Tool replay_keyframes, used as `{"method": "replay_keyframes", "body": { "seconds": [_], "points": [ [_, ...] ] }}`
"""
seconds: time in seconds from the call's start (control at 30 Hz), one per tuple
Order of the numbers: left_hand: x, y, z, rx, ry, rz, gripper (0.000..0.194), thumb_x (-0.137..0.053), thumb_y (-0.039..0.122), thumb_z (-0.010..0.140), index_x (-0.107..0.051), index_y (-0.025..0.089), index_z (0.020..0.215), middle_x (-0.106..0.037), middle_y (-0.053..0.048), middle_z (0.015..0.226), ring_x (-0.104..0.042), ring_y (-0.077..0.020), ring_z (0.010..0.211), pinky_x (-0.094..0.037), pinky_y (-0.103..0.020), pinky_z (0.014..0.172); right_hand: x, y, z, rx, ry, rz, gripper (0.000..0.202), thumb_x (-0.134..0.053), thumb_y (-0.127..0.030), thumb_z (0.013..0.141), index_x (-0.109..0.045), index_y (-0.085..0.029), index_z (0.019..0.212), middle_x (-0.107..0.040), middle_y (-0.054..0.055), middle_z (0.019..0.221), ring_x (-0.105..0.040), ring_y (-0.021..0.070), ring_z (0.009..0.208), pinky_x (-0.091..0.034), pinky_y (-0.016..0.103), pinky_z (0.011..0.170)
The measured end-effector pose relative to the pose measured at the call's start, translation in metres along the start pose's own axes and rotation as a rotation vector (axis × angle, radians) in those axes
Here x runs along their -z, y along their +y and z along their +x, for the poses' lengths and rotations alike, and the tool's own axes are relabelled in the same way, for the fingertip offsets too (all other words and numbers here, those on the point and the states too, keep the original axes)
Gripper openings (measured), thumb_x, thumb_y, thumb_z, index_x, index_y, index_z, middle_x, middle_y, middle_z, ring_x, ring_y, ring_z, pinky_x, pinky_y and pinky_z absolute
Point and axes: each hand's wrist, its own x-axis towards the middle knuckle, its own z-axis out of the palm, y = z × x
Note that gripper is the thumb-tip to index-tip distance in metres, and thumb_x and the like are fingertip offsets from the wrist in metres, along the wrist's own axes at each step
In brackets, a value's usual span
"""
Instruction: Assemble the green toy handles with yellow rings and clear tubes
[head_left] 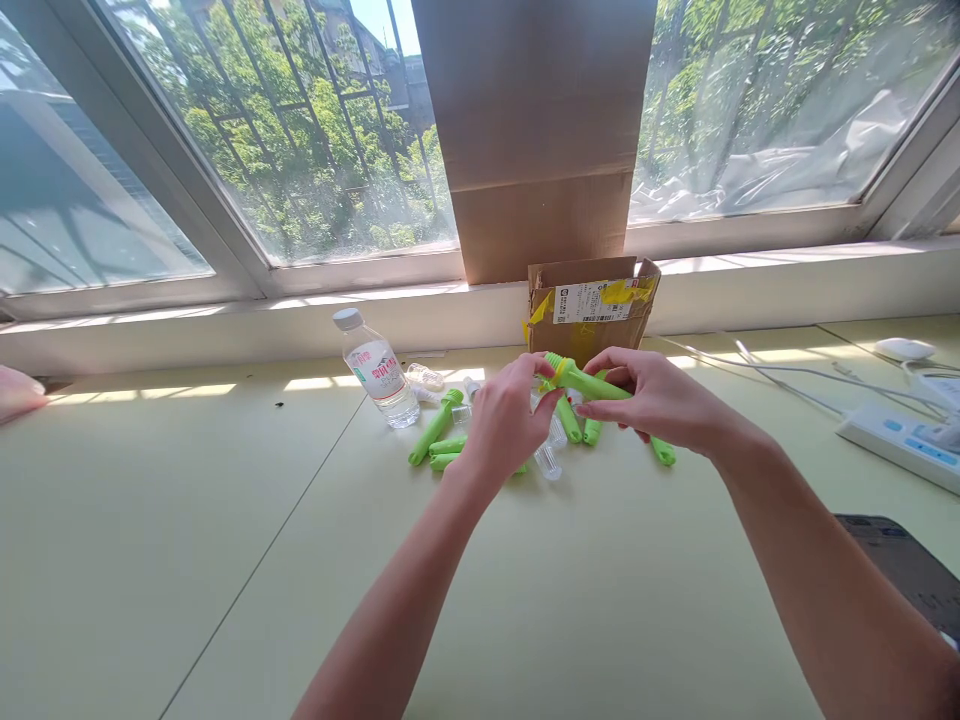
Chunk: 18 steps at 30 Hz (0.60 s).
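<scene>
A green plastic tube (592, 384) with a ribbed, yellow-green end is held above the table between both hands. My right hand (652, 392) is closed around its plain end, at the right. At the ribbed end, the fingers of my left hand (514, 410) are pinched on the same tube. Several more green tubes (433, 430) lie on the table around and beneath the hands. Clear plastic pieces (548, 462) lie among them, partly hidden by my left hand.
A water bottle (381, 370) stands left of the tubes. Behind the hands is an open cardboard box (592, 315) against the sill. A power strip (904, 445) with white cables lies at the right, and a dark phone (904, 565) is beyond my right forearm.
</scene>
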Motion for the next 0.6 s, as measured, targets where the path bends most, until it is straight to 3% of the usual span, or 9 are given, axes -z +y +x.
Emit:
{"method": "replay_keyframes", "body": {
  "seconds": [0.1, 0.33, 0.47, 0.6],
  "points": [
    [0.0023, 0.0007, 0.0002, 0.007, -0.004, 0.006, 0.018, -0.060, 0.027, 0.082, -0.050, 0.023, 0.096, -0.066, -0.001, 0.102, -0.065, -0.0160, 0.077, -0.054, -0.029, 0.064, -0.0003, 0.0010, -0.0001, 0.002, -0.004, 0.034, 0.032, -0.067, -0.046, 0.071, -0.057, -0.023, 0.091, -0.063, 0.001, 0.074, -0.056, 0.0133, 0.054, -0.042, 0.022, 0.038],
    [0.0043, -0.0004, 0.0006, -0.007, -0.044, -0.011, 0.017, -0.059, 0.023, 0.081, -0.050, 0.023, 0.097, -0.061, -0.003, 0.121, -0.064, -0.0180, 0.094, -0.054, -0.032, 0.076, -0.0030, 0.0026, 0.0059, 0.085, 0.032, -0.126, 0.026, -0.054, -0.045, 0.083, -0.063, -0.021, 0.082, -0.066, 0.003, 0.075, -0.058, 0.0157, 0.066, -0.044, 0.026, 0.056],
    [0.0049, 0.0008, 0.0009, -0.002, -0.044, 0.003, 0.018, -0.059, 0.025, 0.081, -0.051, 0.023, 0.096, -0.064, -0.003, 0.114, -0.066, -0.0176, 0.086, -0.055, -0.031, 0.070, -0.0047, 0.0004, 0.0057, 0.038, 0.013, -0.109, 0.033, -0.048, -0.050, 0.085, -0.062, -0.020, 0.081, -0.066, 0.004, 0.075, -0.057, 0.0144, 0.063, -0.041, 0.024, 0.050],
    [0.0062, 0.0020, 0.0011, -0.011, -0.042, 0.011, 0.017, -0.059, 0.026, 0.082, -0.051, 0.023, 0.095, -0.065, -0.003, 0.109, -0.065, -0.0159, 0.076, -0.054, -0.029, 0.065, -0.0050, 0.0007, 0.0035, 0.009, 0.015, -0.071, 0.032, -0.062, -0.051, 0.074, -0.058, -0.021, 0.085, -0.064, 0.002, 0.073, -0.055, 0.0136, 0.057, -0.038, 0.022, 0.041]
  ]
}}
